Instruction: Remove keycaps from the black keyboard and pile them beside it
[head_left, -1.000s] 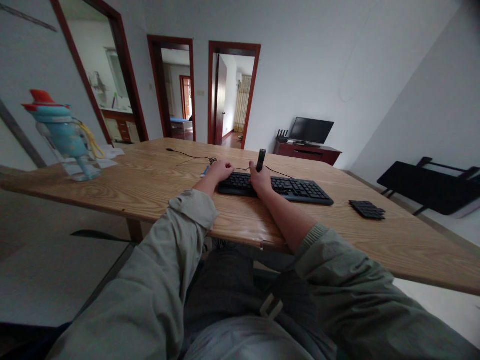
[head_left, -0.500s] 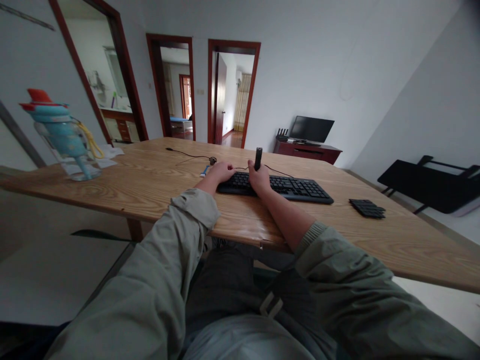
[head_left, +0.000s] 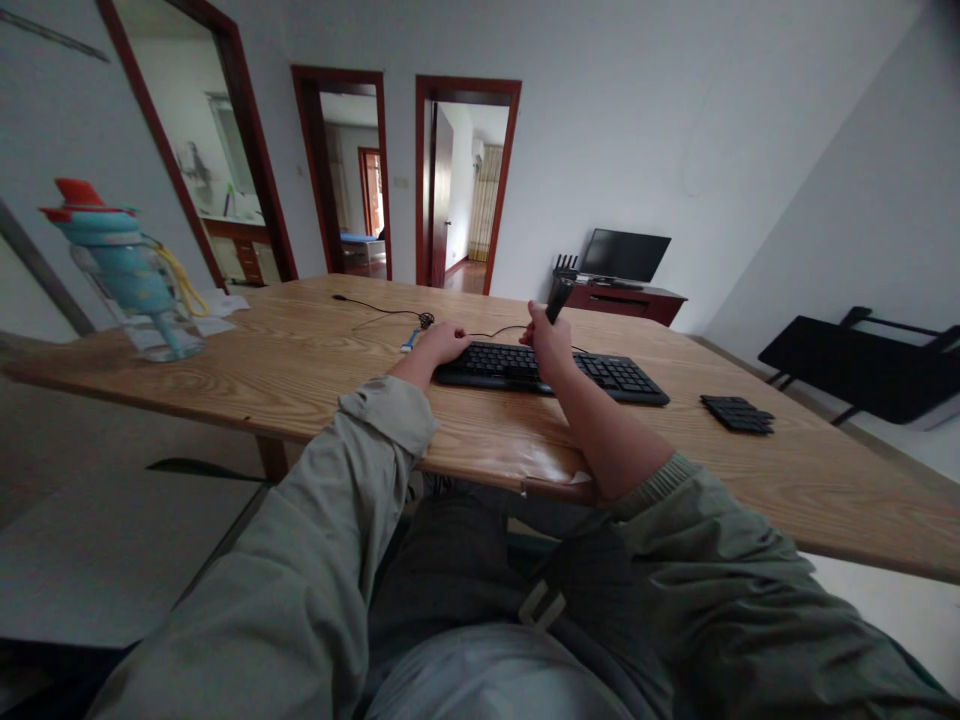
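A black keyboard [head_left: 495,366] lies on the wooden table in front of me. My left hand [head_left: 447,343] grips its left end, with the fingertips at the back edge. Over the right-middle part of the keys is my right hand [head_left: 550,338], its fingers wrapped round a black handle-shaped tool [head_left: 559,298]. The tool's upper end points up and leans right; its lower end is hidden by the hand. To the right of the keyboard sits a patch of small black pieces [head_left: 736,414] that look like loose keycaps laid close together.
A thin black cable [head_left: 375,305] runs behind the keyboard, bundled near a small blue-and-white item [head_left: 409,341]. A blue bottle with a red lid [head_left: 139,275] and papers [head_left: 214,325] stand at the left. The wooden table's [head_left: 300,380] front edge lies under my forearms.
My right hand has moved right and slightly up along the keyboard, carrying the black tool, which now leans more to the right. My left hand has stayed at the keyboard's left end.
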